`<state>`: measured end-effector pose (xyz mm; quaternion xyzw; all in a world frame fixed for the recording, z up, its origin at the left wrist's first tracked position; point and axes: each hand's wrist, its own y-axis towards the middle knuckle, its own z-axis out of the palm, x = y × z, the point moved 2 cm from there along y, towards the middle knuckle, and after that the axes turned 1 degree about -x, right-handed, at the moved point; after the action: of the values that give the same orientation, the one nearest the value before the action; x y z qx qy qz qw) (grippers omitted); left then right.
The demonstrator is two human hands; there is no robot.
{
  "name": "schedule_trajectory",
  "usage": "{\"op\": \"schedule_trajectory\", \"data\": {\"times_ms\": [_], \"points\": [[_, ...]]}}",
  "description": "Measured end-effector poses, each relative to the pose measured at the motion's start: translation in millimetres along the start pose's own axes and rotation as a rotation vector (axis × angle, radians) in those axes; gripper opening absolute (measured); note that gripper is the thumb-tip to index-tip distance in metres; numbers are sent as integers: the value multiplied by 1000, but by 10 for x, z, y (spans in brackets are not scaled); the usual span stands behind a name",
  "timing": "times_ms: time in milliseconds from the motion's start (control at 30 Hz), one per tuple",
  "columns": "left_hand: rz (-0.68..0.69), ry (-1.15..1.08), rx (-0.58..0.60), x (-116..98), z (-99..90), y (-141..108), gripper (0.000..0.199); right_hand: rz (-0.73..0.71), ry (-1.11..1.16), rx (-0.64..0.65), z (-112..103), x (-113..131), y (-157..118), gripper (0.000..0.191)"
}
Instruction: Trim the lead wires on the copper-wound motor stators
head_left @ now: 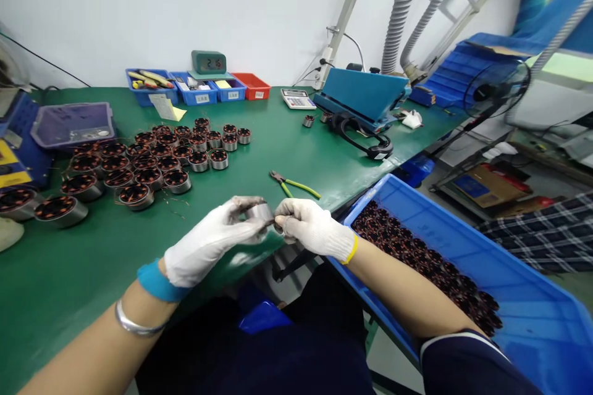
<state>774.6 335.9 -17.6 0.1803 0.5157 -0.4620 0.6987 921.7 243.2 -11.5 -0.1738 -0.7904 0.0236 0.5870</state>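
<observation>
One cylinder point(260, 212) is gripped by the left hand point(220, 236), the right hand point(306, 226) closed beside it — other cylinders point(149, 176) seem done on the tabletop point(236, 186); cores point(417, 255) left in the tub point(521, 271).

The cylinder point(259, 213) is silver, the tabletop point(248, 180) green.

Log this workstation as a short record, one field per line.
Left hand: gloved, holding a silver-sided part
Right hand: gloved, close beside that part; anything pinched is unclear
Pliers: green-handled, lying on the green bench
Wound cylinders: grouped left
Blue bin: right, holding dark parts
Clock: 2:16
</observation>
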Motion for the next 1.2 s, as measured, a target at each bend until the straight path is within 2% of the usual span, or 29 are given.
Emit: {"op": "schedule_trajectory", "data": {"times_ms": [67, 100, 133, 200, 233, 267, 300, 367, 433, 500, 567, 667, 733, 767, 833, 900, 967, 1067, 1133, 1200], "points": [[170, -122, -125, -19, 10, -8, 28, 38, 77, 24, 21, -15, 10, 8], [171, -156, -153, -8, 9, -3, 28, 36, 79, 41, 34, -12, 9, 8], [112, -147, -129, 15, 11, 8, 29, 19, 40, 57, 46, -2, 5, 8], [-74, 29, 42, 77, 18, 32, 34, -61, -133, 69, 56, 25, 0, 8], [-122, 174, 130, 102, 13, 40, 36, -119, -247, 58, 53, 38, 5, 8], [-99, 344, 167, 116, -2, 50, 37, -181, -357, 32, 45, 46, 18, 7], [-13, 535, 136, 117, -27, 64, 38, -240, -453, -3, 35, 47, 40, 7], [220, 927, -52, 105, -75, 93, 40, -317, -574, -93, 15, 14, 111, 6], [347, 1248, -218, 118, -100, 123, 41, -310, -569, -155, 9, -70, 195, 6], [330, 1419, -297, 153, -113, 158, 38, -271, -448, -196, 22, -187, 251, 8], [275, 1454, -327, 179, -116, 182, 38, -295, -312, -249, 39, -299, 245, 14], [223, 1455, -365, 175, -111, 188, 37, -508, -312, -464, 9, -390, 130, 20], [186, 1455, -398, 152, -122, 181, 39, -660, -445, -636, -46, -390, 53, 25], [166, 1449, -407, 136, -134, 178, 43, -722, -536, -671, -66, -374, 39, 28], [145, 1408, -391, 100, -169, 176, 59, -824, -743, -579, -65, -316, 79, 33], [153, 1352, -326, 60, -208, 179, 70, -892, -943, -379, 0, -249, 181, 34], [158, 1322, -241, 24, -240, 181, 62, -910, -1081, -232, 91, -189, 301, 32], [137, 1341, -159, -7, -267, 179, 46, -852, -1154, -113, 176, -146, 445, 27], [131, 1353, -148, -14, -268, 173, 47, -831, -1165, -64, 133, -154, 484, 24], [132, 1370, -152, -15, -261, 168, 47, -812, -1164, -54, -10, -176, 473, 20]]}}
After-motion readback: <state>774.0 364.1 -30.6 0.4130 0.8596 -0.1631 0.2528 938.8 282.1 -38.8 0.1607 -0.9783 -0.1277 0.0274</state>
